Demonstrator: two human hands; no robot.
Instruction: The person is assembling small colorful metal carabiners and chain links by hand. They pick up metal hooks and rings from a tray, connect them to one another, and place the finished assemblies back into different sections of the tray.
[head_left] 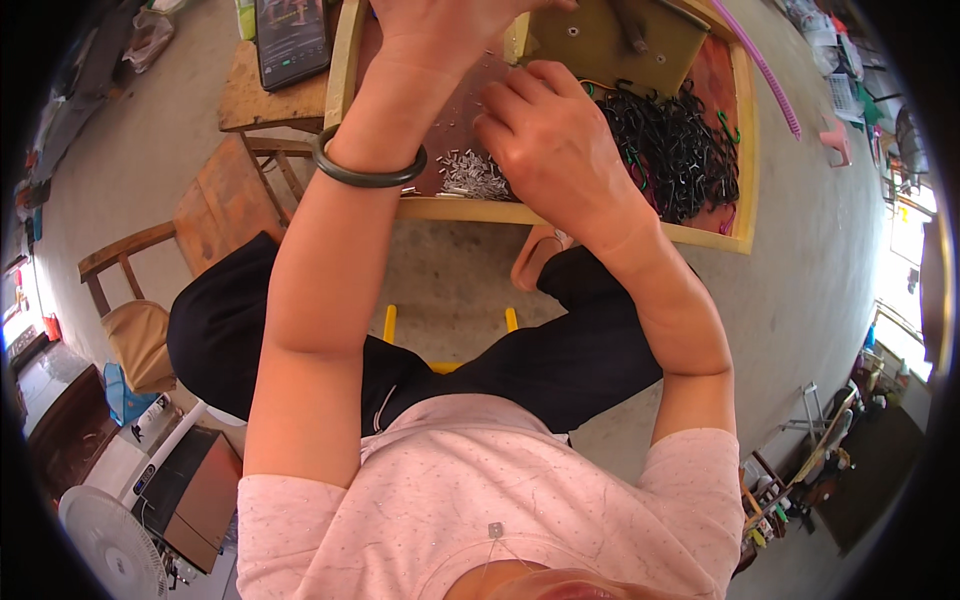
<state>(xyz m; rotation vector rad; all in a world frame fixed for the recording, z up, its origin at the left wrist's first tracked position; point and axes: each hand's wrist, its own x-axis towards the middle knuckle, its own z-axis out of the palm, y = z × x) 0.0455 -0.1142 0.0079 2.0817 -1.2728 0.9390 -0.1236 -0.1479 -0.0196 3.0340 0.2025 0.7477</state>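
My left hand (440, 30) reaches over a shallow wooden tray (600, 232) near the top edge; its fingers run out of view, so what it holds is hidden. A dark green bangle (368, 172) circles that wrist. My right hand (545, 140) is curled, fingers bent toward the left hand, above a heap of small silver metal tubes (472, 178) on the tray's reddish floor. A big pile of black hooks (675, 150) lies to the right of it. Whether the right fingers pinch a piece cannot be made out.
A tablet (290, 40) lies on a small wooden table (265, 100) left of the tray. A wooden chair (130, 290), a fan (110, 540) and boxes stand lower left. A pink coiled hose (765, 70) runs at upper right. Concrete floor surrounds my seat.
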